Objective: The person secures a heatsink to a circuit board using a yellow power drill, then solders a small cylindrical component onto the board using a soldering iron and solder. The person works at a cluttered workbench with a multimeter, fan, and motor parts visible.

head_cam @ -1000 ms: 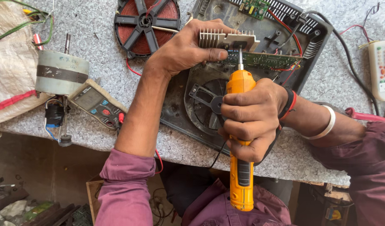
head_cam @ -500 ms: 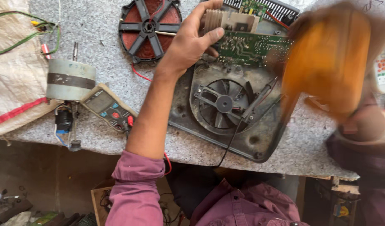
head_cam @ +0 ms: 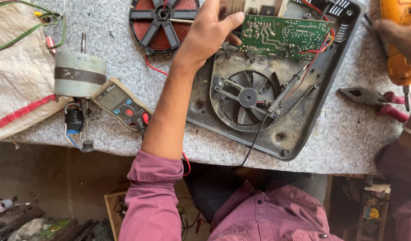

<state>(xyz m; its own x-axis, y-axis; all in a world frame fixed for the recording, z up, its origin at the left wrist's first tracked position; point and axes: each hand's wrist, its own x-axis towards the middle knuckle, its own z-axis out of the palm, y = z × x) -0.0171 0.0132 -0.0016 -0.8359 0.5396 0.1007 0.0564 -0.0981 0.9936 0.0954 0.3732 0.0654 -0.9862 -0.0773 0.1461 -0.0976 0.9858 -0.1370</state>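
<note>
My left hand (head_cam: 210, 31) grips the left edge of a green circuit board (head_cam: 283, 35) with its heat sink, which lies in the top of an opened black appliance housing (head_cam: 304, 129). A round fan (head_cam: 247, 99) sits in the housing below the board, with a black probe lead across it. My right hand (head_cam: 400, 33) is at the top right edge of the view, closed around an orange electric screwdriver (head_cam: 400, 67) held over the stone table, away from the board.
A red coil disc (head_cam: 163, 20) lies at the top. A grey motor (head_cam: 79, 73) and a multimeter (head_cam: 120, 105) sit on the left, next to a white sack (head_cam: 15, 85). Red-handled pliers (head_cam: 375, 100) lie right of the housing. The table's front edge (head_cam: 125, 154) runs below.
My right hand lifted the orange screwdriver off the board and swung it to the right side of the table. My left hand stayed on the board's edge.
</note>
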